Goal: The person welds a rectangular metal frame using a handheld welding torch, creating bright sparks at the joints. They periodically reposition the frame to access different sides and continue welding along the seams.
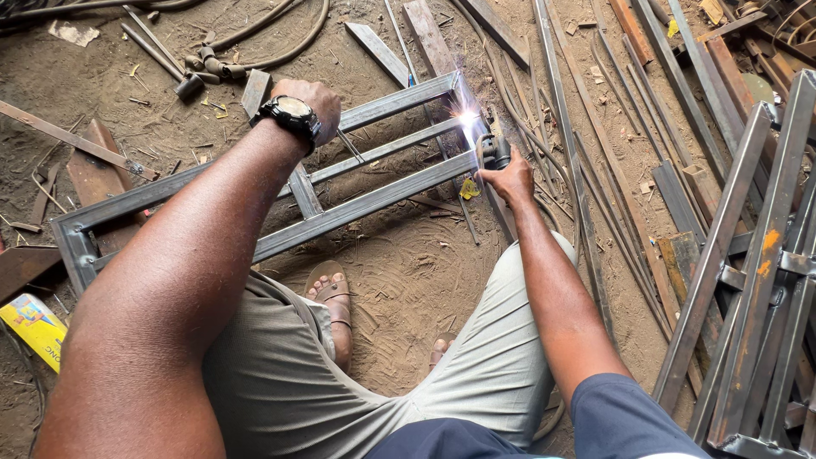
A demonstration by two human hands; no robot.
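Observation:
My right hand [508,180] grips a dark welding electrode holder [494,151] whose rod tip meets a grey steel frame [365,201] lying on the dirt floor. A bright white arc [467,117] glows at the frame's far right corner. My left hand [313,102], with a black wristwatch [291,114] on the wrist, rests fist-like on the frame's far rail. Its fingers are hidden behind the wrist. My sandalled foot [333,306] stands under the frame's near rail, between my knees.
Long steel bars and strips [595,127] lie across the floor to the right. A stack of welded angle frames [756,255] leans at far right. Hoses [246,51] and scrap sit at the back left. A yellow packet [34,327] lies at left.

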